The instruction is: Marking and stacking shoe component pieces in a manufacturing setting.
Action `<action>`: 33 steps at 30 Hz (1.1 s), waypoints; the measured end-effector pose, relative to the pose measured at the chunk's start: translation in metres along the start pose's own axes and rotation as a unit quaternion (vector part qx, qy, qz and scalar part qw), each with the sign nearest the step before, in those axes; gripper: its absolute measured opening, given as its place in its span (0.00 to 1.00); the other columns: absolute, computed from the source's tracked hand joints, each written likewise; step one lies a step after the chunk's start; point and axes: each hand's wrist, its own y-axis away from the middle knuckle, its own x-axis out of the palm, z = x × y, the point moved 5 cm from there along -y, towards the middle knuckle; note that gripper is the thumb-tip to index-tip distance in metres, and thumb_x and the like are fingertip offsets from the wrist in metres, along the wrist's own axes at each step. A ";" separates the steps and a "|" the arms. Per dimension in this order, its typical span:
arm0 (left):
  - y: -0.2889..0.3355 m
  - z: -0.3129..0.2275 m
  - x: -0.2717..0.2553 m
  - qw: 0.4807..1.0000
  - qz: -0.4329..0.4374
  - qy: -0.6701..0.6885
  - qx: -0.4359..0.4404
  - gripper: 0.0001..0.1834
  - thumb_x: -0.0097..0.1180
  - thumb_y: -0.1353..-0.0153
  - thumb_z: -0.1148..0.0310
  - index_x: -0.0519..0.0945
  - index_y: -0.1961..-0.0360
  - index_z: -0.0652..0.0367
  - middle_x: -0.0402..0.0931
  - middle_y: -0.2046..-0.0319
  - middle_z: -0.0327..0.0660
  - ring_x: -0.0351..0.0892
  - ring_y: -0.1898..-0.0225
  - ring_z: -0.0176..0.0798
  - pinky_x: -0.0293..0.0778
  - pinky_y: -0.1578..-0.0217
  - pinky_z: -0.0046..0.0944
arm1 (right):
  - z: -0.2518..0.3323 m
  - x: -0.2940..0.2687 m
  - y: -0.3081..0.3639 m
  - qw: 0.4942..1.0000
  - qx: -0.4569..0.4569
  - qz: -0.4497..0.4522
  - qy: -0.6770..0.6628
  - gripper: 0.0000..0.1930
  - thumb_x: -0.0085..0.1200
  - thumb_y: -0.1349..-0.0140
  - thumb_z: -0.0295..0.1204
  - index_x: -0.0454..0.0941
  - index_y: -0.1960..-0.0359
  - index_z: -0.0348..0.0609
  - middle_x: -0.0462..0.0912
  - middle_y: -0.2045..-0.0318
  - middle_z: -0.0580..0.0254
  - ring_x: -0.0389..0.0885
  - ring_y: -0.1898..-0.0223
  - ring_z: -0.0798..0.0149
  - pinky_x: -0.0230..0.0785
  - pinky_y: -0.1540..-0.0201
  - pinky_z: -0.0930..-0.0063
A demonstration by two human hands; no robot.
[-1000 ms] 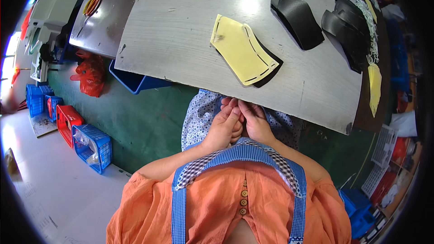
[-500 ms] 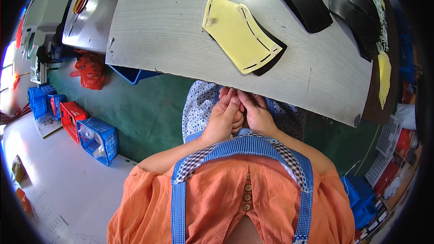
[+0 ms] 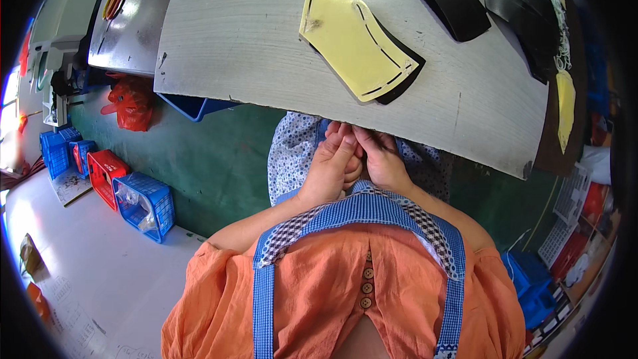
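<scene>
Over my lap, just below the near edge of the grey table [image 3: 226, 60], my two hands are held close together. My left hand [image 3: 335, 163] is closed, its thumb pointing up over curled fingers. Beside it, my right hand [image 3: 382, 159] is closed too, with its fingertips tucked under the table edge. Whatever they hold, if anything, is hidden. On the table ahead lies a yellow curved template [image 3: 355, 46] with dashed slots, on top of a black piece [image 3: 415, 73] of similar shape that shows along its right side.
Black curved pieces [image 3: 448, 0] lie at the far right, more of them [image 3: 525, 13] beside hanging white strings [image 3: 558, 26] and a yellow strip [image 3: 565, 110]. Left of the table are a red plastic bag [image 3: 131, 103], a red basket [image 3: 106, 173] and a blue basket [image 3: 146, 206].
The view has shifted slightly, so the table and its pieces sit a little higher. My hands keep nearly the same pose, and the template has not moved on the table.
</scene>
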 end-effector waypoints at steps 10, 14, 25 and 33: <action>0.058 -0.109 0.026 0.856 0.193 -0.480 -0.006 0.09 0.57 0.28 0.77 0.80 0.51 0.71 0.86 0.62 0.42 0.86 0.62 0.32 0.81 0.59 0.31 | 0.134 -0.012 0.027 0.960 -0.271 0.063 0.041 0.24 0.54 0.26 0.33 0.72 0.31 0.38 0.84 0.64 0.55 0.82 0.72 0.66 0.78 0.65 0.75; 0.049 -0.126 0.067 0.858 0.199 -0.473 -0.005 0.08 0.61 0.31 0.78 0.81 0.54 0.70 0.86 0.64 0.43 0.86 0.64 0.31 0.81 0.61 0.31 | 0.186 -0.033 0.031 0.824 -0.439 0.047 0.356 0.29 0.62 0.44 0.24 0.78 0.37 0.40 0.82 0.69 0.60 0.82 0.71 0.59 0.78 0.68 0.67; -0.047 -0.216 0.128 0.358 0.229 -0.854 0.300 0.39 0.74 0.53 0.73 0.76 0.36 0.52 0.73 0.41 0.47 0.70 0.37 0.54 0.71 0.40 0.52 | 0.212 -0.098 -0.028 0.867 -0.329 -0.096 0.361 0.11 0.61 0.32 0.31 0.80 0.53 0.39 0.85 0.60 0.52 0.85 0.63 0.50 0.77 0.59 0.64; -0.065 -0.226 0.130 0.530 0.177 -0.751 0.351 0.33 0.75 0.51 0.72 0.74 0.43 0.55 0.76 0.51 0.47 0.79 0.49 0.54 0.77 0.49 0.48 | 0.221 -0.101 -0.050 0.857 -0.333 -0.110 0.378 0.13 0.72 0.43 0.28 0.80 0.61 0.40 0.84 0.67 0.53 0.84 0.69 0.53 0.75 0.65 0.65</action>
